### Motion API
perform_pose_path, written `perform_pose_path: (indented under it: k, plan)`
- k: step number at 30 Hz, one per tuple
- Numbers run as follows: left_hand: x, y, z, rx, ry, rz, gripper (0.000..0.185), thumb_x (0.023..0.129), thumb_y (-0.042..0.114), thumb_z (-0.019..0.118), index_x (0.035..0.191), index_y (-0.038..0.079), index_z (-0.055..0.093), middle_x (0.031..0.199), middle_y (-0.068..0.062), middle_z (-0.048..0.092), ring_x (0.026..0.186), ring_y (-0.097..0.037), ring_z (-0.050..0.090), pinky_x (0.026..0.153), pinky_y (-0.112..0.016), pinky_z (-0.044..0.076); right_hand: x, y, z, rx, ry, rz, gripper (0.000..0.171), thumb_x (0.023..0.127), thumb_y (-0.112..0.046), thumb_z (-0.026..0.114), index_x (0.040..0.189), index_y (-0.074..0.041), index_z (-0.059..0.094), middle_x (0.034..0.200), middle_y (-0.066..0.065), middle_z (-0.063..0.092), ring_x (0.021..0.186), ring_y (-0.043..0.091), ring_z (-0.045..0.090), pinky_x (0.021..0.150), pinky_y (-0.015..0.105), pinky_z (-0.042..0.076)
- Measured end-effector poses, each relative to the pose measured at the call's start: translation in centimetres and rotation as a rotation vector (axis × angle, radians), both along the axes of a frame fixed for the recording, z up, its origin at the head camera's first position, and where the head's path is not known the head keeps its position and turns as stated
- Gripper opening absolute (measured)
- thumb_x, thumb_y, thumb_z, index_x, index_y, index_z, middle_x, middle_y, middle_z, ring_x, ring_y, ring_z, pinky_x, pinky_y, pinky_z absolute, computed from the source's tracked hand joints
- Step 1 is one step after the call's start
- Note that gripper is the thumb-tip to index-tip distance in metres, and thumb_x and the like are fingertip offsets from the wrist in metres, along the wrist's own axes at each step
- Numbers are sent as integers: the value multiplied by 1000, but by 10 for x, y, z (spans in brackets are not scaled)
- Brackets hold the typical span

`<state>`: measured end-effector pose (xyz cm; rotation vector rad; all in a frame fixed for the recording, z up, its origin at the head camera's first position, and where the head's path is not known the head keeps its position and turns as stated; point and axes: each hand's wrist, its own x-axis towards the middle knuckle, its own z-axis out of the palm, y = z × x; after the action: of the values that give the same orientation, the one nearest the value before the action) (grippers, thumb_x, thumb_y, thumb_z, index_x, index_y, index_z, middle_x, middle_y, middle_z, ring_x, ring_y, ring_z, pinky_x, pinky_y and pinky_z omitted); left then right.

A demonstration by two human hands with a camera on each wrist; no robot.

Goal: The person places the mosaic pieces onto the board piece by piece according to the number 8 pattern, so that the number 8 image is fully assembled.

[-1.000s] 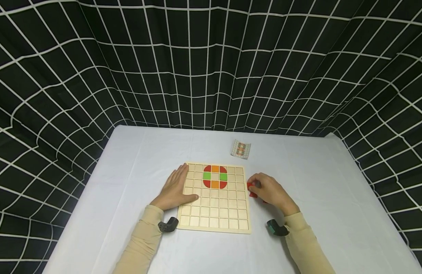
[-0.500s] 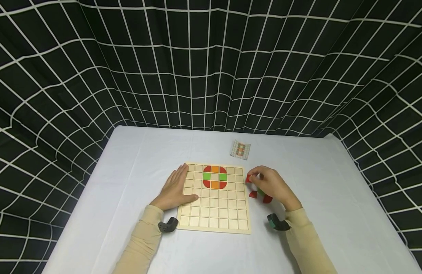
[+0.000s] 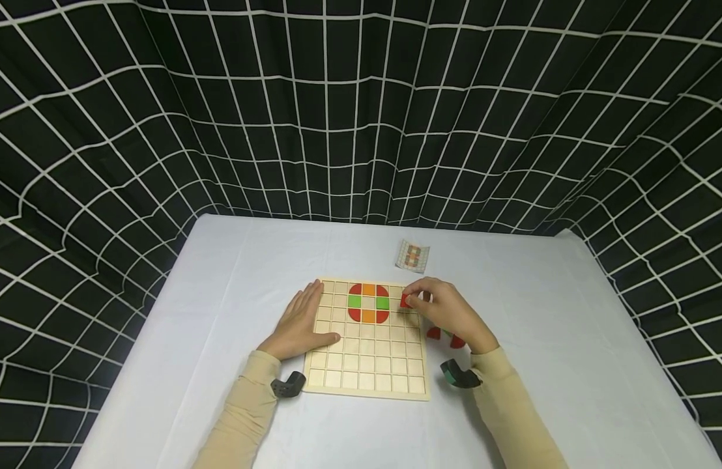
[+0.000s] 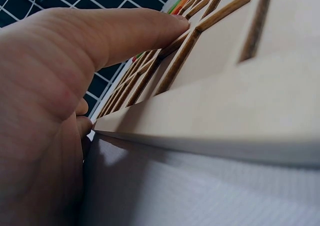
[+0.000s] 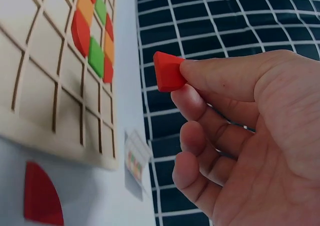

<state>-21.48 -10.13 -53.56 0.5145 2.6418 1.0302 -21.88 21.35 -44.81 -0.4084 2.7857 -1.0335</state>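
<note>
A wooden grid board [image 3: 367, 361] lies on the table, with a ring of red, orange and green tiles set in its upper rows. My left hand [image 3: 296, 324] rests along the board's left edge, fingers straight and thumb on top. Between thumb and forefinger, my right hand [image 3: 451, 311] pinches a red tile [image 5: 169, 72] with a rounded side, held above the board's upper right cells. On the cloth right of the board lie a red quarter-round tile [image 3: 434, 333] and another red tile [image 3: 457, 341]. A sliver of green shows between them, partly hidden by the right hand.
A small printed card [image 3: 412, 256] with a grid and coloured pattern lies behind the board. White cloth [image 3: 267, 254] covers the table. Black curtains [image 3: 337, 130] with white grid lines stand behind and at both sides.
My right hand has moved left with the red tile, from beside the board to over its upper right part. The loose tiles beside the board are more uncovered. My left hand stays in place.
</note>
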Motion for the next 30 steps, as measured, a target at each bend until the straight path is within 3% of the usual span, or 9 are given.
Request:
perform_pose_path:
  k: [13,30]
  plan:
    - [0,-1,1,-17,-3,-2,119,83,49,76,163,5,0,173,-10,-2,161,-27,-2,132,-46,-1,-2,-25,-4,-19,9,89,13,96,-12,67,107,-10,75,101,2,72,83,15,54,69,25,48]
    - [1,-1,6,-1,-19,-5,119,83,48,76,163,6,-2,173,-9,-3,161,-27,-4,132,-47,-2,5,-32,-21,3,-54,101,9,95,-13,70,101,-10,75,97,0,69,85,15,52,72,25,46]
